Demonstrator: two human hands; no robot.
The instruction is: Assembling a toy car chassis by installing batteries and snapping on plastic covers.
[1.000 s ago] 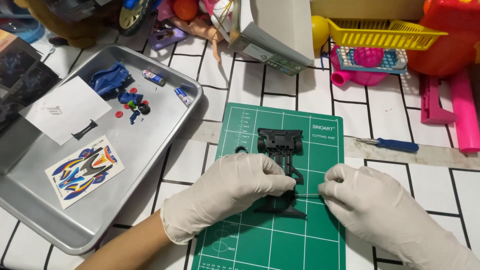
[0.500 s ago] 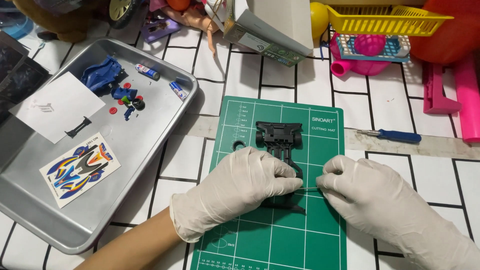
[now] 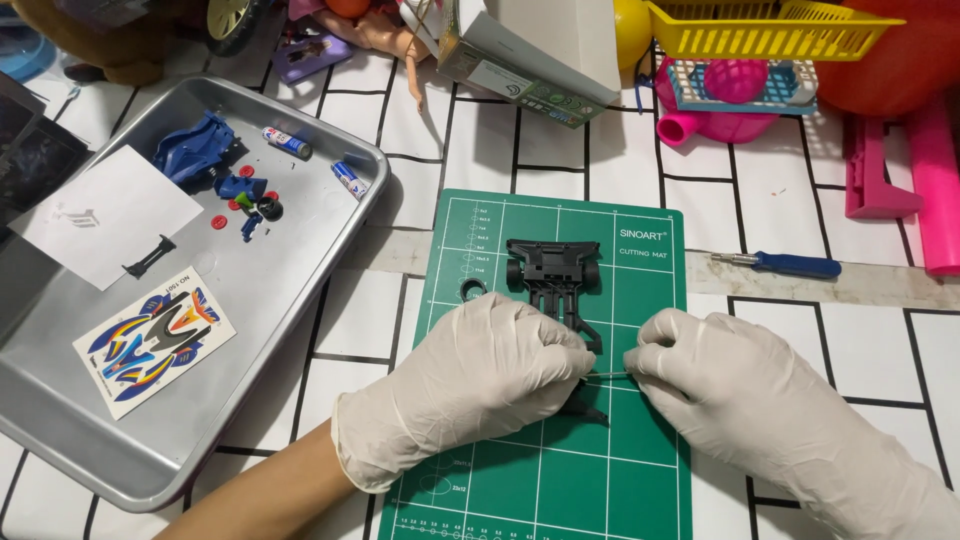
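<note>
Left gloved hand clamped black plastic toy-car chassis on green cutting mat; right gloved hand fingers pinched thin metal axle, partly inserted. Blue body shell unmounted in metal tray.

Matt black plastic chassis, matt green cutting mat, brushed metal tray, thin metal rod

left hand: gloved, pressing down on the black car chassis
right hand: pinching a thin metal rod
under them: green cutting mat
</note>
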